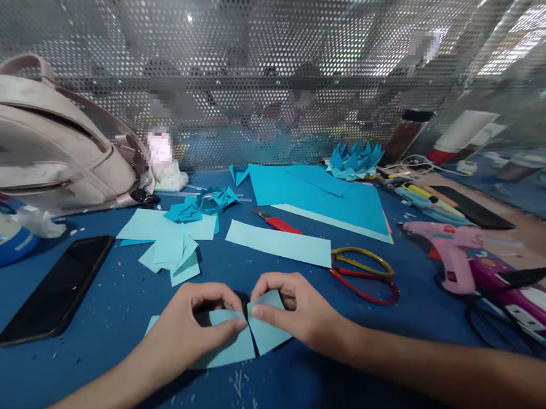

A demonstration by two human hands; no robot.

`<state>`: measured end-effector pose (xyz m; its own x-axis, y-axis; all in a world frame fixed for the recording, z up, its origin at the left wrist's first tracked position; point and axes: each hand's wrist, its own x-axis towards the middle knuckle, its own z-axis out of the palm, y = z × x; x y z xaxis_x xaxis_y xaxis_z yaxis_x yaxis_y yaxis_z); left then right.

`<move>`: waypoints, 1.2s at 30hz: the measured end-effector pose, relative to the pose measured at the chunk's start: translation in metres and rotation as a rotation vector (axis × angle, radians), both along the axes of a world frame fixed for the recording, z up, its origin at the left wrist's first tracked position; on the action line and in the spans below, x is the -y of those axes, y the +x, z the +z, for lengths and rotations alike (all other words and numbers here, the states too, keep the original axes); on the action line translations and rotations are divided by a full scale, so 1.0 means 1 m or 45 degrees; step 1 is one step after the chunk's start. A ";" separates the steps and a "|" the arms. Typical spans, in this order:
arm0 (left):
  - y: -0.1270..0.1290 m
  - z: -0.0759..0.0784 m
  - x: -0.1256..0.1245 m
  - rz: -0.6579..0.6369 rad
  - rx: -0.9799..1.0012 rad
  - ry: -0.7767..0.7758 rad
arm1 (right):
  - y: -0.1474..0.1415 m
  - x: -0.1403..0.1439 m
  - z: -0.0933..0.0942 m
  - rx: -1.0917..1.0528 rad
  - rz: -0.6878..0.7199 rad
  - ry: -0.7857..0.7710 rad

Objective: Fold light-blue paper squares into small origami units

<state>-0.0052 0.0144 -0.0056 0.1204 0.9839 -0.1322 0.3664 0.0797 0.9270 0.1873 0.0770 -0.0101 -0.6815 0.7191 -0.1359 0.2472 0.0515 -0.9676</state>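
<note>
My left hand (201,320) pinches a light blue paper strip (227,353) between thumb and fingers, low over the blue table. Close beside it, my right hand (294,311) grips a smaller light blue paper piece (269,337). A narrow dark gap runs between the two papers; whether they still join at the top is hidden by my fingertips. Beyond my hands lies another pale paper strip (275,243), partly covering scissors with red and yellow handles (365,275) and a red utility knife (281,222). Several cut pale paper pieces (173,251) are heaped to the left.
A black phone (57,290) and a light backpack (49,147) are on the left. Blue paper sheets (311,191) and a folded spiky paper piece (355,161) lie at the back. A pink glue gun (450,249) and a purple power strip (517,299) occupy the right.
</note>
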 end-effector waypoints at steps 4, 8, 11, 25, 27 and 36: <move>-0.001 0.000 -0.002 0.001 -0.027 -0.025 | 0.001 -0.003 -0.007 0.008 -0.035 0.069; -0.003 0.003 -0.006 0.003 -0.058 -0.030 | 0.004 -0.013 -0.010 -0.015 -0.033 0.178; -0.007 0.007 -0.008 -0.023 -0.070 -0.028 | 0.008 -0.025 -0.007 0.100 -0.033 0.478; -0.003 0.011 -0.008 0.167 0.174 0.037 | 0.007 -0.013 0.008 0.022 0.121 0.592; -0.001 0.010 -0.008 0.086 0.296 -0.023 | 0.005 -0.014 0.009 0.023 0.104 0.501; -0.013 -0.001 -0.010 -0.011 0.094 0.022 | 0.010 -0.021 0.010 0.184 0.271 0.628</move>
<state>-0.0186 0.0245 -0.0062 0.1379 0.9848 -0.1056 0.2976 0.0605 0.9528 0.1974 0.0978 -0.0001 -0.8181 0.5696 0.0792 0.3103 0.5532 -0.7731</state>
